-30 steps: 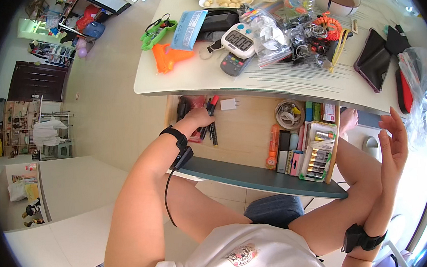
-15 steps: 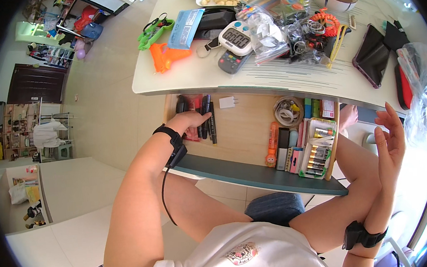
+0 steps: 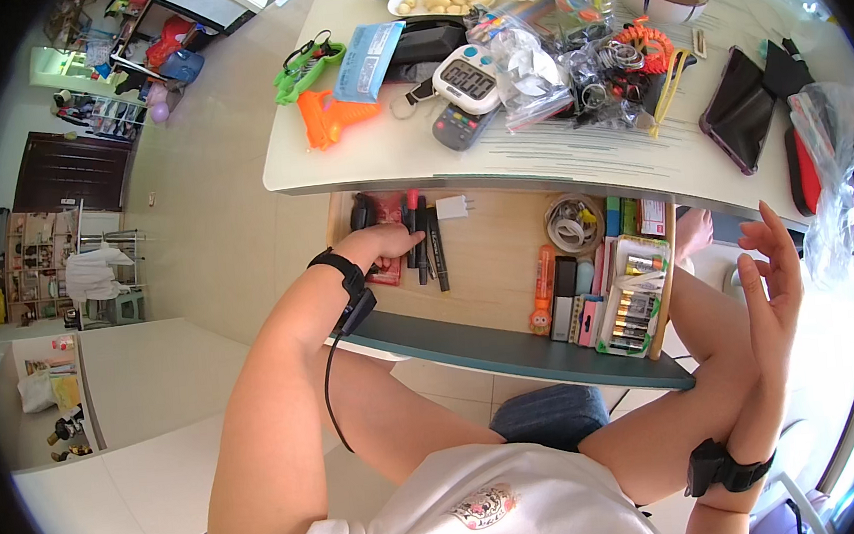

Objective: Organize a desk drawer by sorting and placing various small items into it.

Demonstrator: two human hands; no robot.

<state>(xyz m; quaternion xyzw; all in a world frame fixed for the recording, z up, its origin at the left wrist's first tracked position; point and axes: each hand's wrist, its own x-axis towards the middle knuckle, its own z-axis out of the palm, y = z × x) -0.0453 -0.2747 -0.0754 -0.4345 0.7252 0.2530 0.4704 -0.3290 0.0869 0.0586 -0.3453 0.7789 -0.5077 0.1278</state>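
Below the tabletop (image 3: 408,158), the left hand (image 3: 385,241) curls over pens (image 3: 437,251) in a drawer (image 3: 497,261), grip unclear, the right hand (image 3: 775,292) loosely spread.

head-worn left fisheye, looking down; hands (image 3: 385,242) and open drawer (image 3: 492,262) near, dark door (image 3: 68,167) far off, upper left.

Showed smooth, pale wood on the drawer base (image 3: 496,272) and a matt finish on the dark teal drawer front (image 3: 494,349). Presented smooth, hard plastic on the black marker (image 3: 438,256), the white charger (image 3: 452,208), the timer (image 3: 479,55) and the orange toy (image 3: 335,116). Exhibited thin, clear plastic film — crinkled and glossy — at the hanging bag (image 3: 833,170). Had a glossy, glass-like face on the dark phone (image 3: 738,112), shiny metal-look casings on the batteries (image 3: 637,313), and soft, matt cloth in the white shirt (image 3: 396,515).
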